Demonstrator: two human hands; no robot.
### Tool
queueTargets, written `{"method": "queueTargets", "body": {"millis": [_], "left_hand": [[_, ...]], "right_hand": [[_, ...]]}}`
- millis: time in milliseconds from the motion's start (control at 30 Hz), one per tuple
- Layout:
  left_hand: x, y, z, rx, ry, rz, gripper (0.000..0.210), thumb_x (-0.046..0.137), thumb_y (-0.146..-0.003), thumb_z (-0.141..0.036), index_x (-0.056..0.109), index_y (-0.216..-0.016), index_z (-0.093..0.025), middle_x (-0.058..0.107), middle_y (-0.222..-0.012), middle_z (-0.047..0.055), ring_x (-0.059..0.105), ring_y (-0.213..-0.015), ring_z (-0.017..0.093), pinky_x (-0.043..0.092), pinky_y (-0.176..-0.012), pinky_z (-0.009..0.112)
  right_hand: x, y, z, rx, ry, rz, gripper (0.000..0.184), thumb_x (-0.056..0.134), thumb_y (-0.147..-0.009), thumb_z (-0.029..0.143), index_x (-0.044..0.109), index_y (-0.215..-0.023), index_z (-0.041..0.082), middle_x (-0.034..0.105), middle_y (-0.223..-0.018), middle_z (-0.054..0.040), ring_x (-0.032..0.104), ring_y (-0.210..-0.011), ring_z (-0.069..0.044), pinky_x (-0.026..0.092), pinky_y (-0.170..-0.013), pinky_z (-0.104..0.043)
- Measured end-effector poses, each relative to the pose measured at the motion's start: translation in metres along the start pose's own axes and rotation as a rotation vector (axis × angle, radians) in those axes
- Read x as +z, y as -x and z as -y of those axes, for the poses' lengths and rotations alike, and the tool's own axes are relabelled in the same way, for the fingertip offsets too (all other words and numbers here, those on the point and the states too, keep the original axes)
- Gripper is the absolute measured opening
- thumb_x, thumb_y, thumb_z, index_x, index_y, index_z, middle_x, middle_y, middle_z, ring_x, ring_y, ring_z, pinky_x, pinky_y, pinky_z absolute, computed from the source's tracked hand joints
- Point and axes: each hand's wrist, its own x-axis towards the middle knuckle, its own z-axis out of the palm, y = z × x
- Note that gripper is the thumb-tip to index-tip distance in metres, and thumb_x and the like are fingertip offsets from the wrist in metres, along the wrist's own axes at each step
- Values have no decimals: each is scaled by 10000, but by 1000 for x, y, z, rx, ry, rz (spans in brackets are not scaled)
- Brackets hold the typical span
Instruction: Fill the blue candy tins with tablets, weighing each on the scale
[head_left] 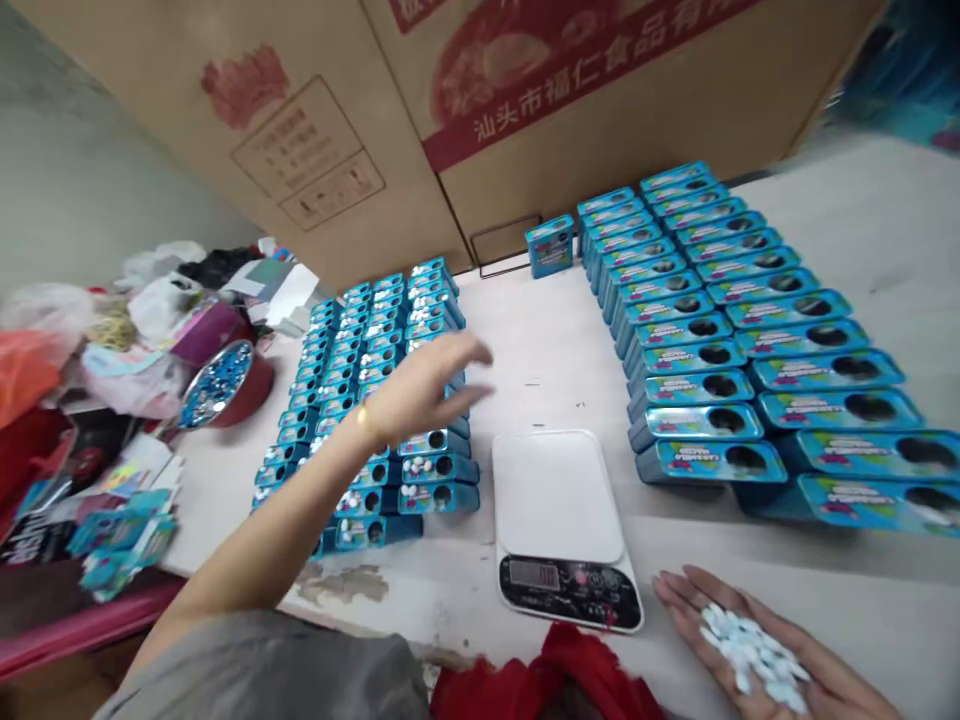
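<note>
My left hand [444, 388], with a gold band on its wrist, hovers over the left block of blue boxes [439, 497]. Its thumb stands apart from the bent fingers and nothing shows between them. Several boxes in that block have white tablets lying on their tops beside round holes. At the lower right, my right hand [832, 678] is cupped palm up, holding a heap of small white candy tablets [754, 655]. Between the hands lies a white digital kitchen scale [556, 495] with a bare plate; its display is lit.
On the right stand rows of blue boxes [694, 388] with dark round holes. A lone blue box [551, 247] stands by a wire frame [504, 262]. Big cartons [495, 190] wall off the back. To the left are a red bowl [251, 390] of shiny blue pieces and piled plastic bags [120, 375].
</note>
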Motion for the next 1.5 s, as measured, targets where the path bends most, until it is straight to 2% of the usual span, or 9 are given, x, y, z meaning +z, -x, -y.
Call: {"method": "queueTargets", "body": {"millis": [133,267,400,567,800,1033,1167,1300,1500], "left_hand": [[27,109,-63,-168,-187,103,270,551,-821,-455,561,-896,-195,555,-1079,81,489,-951,233,382,-820,406],[67,145,-77,-301,-414,81,81,525,-857,-271,585,-868,-219,520,-1222,70,460,-1068,277,353,-857,448],[58,131,-94,-268,-441,42,115,469,-883,-212,578,-845,-204,534,-1208,68,487,-1073,257,384,-854,421],[31,78,-118,-124,-340,33,231,383,-928,-289,565,-869,-161,565,-1064,88,548,-846,186,432,-706,319],[59,14,-110,28,-326,205,203,403,-914,-256,575,-921,-149,584,-1003,80,550,-768,164,421,-675,294],[61,23,-140,93,-175,8,282,448,-897,-378,523,-1050,-154,545,-1119,107,518,-935,218,433,-770,346],[101,36,-185,255,-11,99,231,390,-926,-281,531,-1051,-149,568,-972,80,541,-822,173,440,-684,290],[146,44,-208,226,2,57,214,369,-926,-207,573,-938,-140,569,-963,88,557,-805,173,432,-651,285],[156,47,-210,255,72,2,224,360,-917,-196,582,-893,-179,567,-866,64,566,-754,182,406,-573,279]], "right_hand": [[22,18,-3,56,-28,-11,316,473,-763,54,672,-1003,107,657,-1135,-170,614,-1054,-284,560,-832,-359],[24,29,-13,21,46,127,293,522,-770,22,649,-1031,53,630,-1158,-222,584,-1096,-295,538,-877,-343],[25,35,-22,63,21,179,250,510,-812,51,640,-1026,39,638,-1145,-218,574,-1109,-287,542,-877,-322],[32,41,-28,52,-70,207,227,489,-837,79,631,-1006,29,657,-1114,-196,555,-1137,-282,533,-900,-318],[30,42,-26,56,-108,214,224,500,-843,112,627,-1011,37,669,-1082,-182,568,-1126,-272,541,-876,-297],[35,36,-22,14,-209,210,241,437,-870,120,654,-948,52,687,-1043,-169,631,-1038,-226,531,-887,-320],[39,33,-23,37,-224,252,262,416,-892,167,670,-940,133,729,-898,-55,682,-835,-121,554,-772,-222],[39,36,-24,130,-219,161,320,375,-903,231,657,-1039,164,696,-1067,-78,627,-1033,-146,504,-898,-272],[36,40,-27,174,-279,23,328,360,-909,227,669,-1008,186,694,-1069,-74,594,-1096,-154,485,-935,-310]]}}
